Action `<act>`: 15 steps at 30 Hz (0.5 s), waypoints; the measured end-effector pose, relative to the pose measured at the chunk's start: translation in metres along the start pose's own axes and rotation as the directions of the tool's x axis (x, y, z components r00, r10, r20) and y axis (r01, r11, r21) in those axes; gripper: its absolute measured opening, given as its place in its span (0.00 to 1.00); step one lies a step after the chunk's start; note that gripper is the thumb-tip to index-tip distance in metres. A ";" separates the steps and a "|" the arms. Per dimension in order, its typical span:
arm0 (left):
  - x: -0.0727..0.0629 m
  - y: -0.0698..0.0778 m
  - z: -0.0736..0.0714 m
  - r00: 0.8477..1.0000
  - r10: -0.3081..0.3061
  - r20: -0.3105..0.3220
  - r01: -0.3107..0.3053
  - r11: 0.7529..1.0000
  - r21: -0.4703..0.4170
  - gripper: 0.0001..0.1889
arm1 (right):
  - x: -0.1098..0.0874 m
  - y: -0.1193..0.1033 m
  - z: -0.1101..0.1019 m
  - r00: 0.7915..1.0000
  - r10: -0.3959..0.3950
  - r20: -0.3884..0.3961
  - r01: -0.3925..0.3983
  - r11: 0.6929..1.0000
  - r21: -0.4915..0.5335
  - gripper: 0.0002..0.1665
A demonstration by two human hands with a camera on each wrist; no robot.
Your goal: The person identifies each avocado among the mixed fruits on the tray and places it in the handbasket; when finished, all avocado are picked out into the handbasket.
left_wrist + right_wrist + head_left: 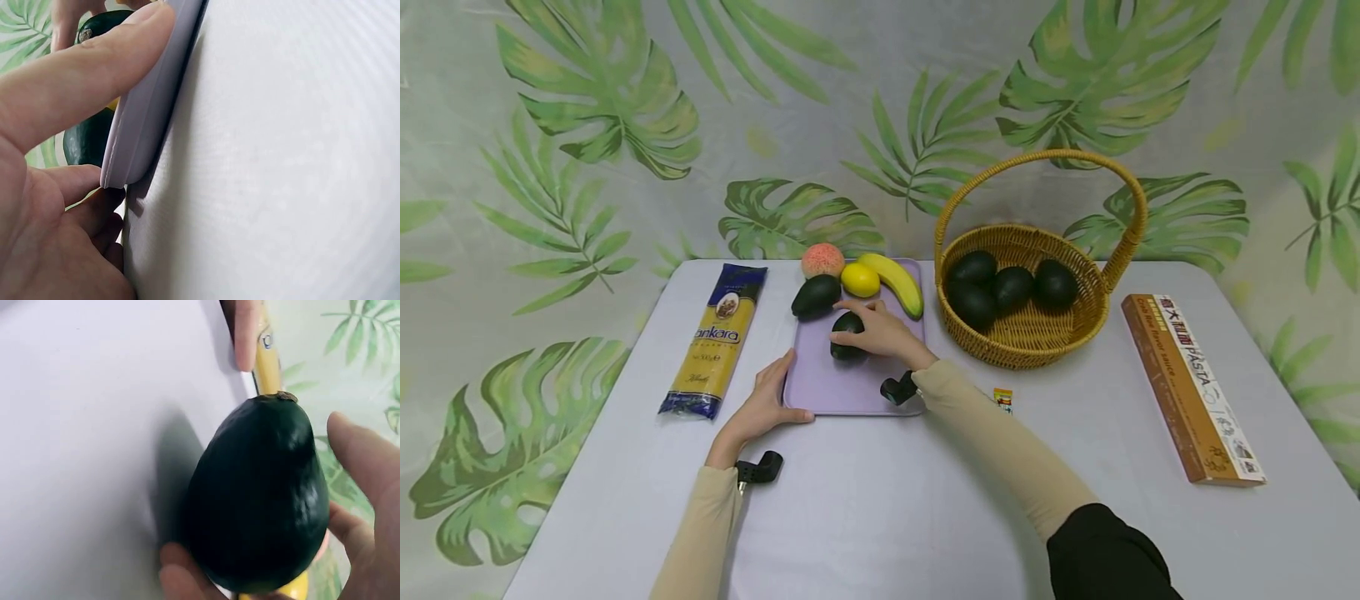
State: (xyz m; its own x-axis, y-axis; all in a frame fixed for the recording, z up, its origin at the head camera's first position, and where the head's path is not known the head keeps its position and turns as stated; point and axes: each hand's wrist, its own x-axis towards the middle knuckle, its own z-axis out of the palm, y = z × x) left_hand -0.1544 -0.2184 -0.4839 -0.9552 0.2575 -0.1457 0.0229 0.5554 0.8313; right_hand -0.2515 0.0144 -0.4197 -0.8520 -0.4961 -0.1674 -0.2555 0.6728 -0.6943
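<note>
On a lilac tray (820,392) is a dark green avocado (847,350), with my right hand (880,332) curled over it. The right wrist view shows this avocado (256,494) large, fingers round its lower end and the thumb beside its upper side. My left hand (766,398) holds the tray's near left corner, thumb along the front rim and fingers at the left side. Farther back on the tray lie another avocado (816,297), a peach (822,260), a lemon (861,280) and a banana (895,283).
A wicker basket (1022,354) with a tall handle holds several avocados (1013,288) right of the tray. A pasta packet (715,342) lies at left, a brown and white pasta box (1195,392) at far right. A small colourful sachet (1003,399) sits near my right sleeve.
</note>
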 end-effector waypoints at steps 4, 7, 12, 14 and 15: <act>0.000 -0.001 0.000 1.000 -0.002 -0.002 0.002 1.000 -0.006 0.60 | 0.004 -0.004 0.002 1.000 0.025 -0.013 -0.025 1.000 -0.012 0.33; 0.001 -0.001 0.001 1.000 -0.007 -0.003 0.007 1.000 -0.007 0.60 | 0.006 -0.002 0.001 1.000 0.020 -0.010 -0.020 1.000 0.021 0.29; 0.001 -0.001 0.001 1.000 -0.016 -0.004 0.016 1.000 -0.008 0.60 | 0.001 0.008 -0.007 0.999 -0.024 0.024 0.019 0.984 0.179 0.29; 0.001 0.000 0.001 1.000 -0.017 -0.005 0.017 1.000 -0.010 0.61 | -0.005 0.012 -0.013 0.998 -0.044 0.053 0.029 0.965 0.260 0.29; 0.000 0.000 0.001 1.000 -0.016 -0.005 0.016 1.000 -0.009 0.61 | -0.008 0.014 -0.017 0.996 -0.055 0.064 0.034 0.955 0.296 0.29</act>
State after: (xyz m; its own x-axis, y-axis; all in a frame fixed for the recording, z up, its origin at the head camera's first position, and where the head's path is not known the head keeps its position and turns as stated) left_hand -0.1546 -0.2175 -0.4842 -0.9569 0.2448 -0.1562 0.0050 0.5519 0.8339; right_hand -0.2556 0.0369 -0.4163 -0.8057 -0.5665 -0.1729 -0.1375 0.4629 -0.8757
